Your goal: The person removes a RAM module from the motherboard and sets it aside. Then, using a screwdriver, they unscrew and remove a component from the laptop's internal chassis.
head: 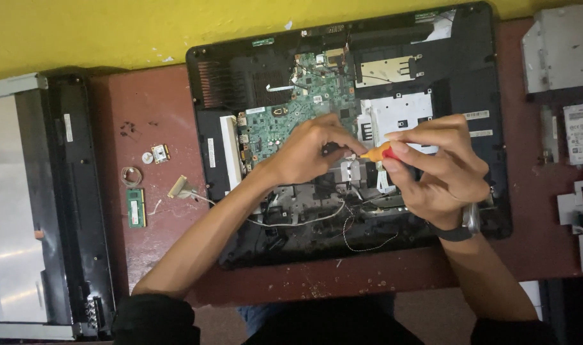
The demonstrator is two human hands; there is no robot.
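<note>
Gripping one orange screwdriver (376,153) in right hand (441,166), left hand (310,150) pinched at its tip, one green circuit board (298,102), one opened computer chassis (483,128)

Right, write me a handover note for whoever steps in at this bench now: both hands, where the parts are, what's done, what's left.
Right hand: closed grip on the orange-handled screwdriver, tip pointing left into the opened computer case.
Left hand: fingers pinched at the screwdriver tip, over the middle of the case, just below the green circuit board.
Parts: memory stick, coin battery and small loose bits lie on the table left of the case. A drive sits at the right.
Done: back cover is off, insides exposed.
Left: circuit board is still in the case; loose wires trail at the front edge.
</note>
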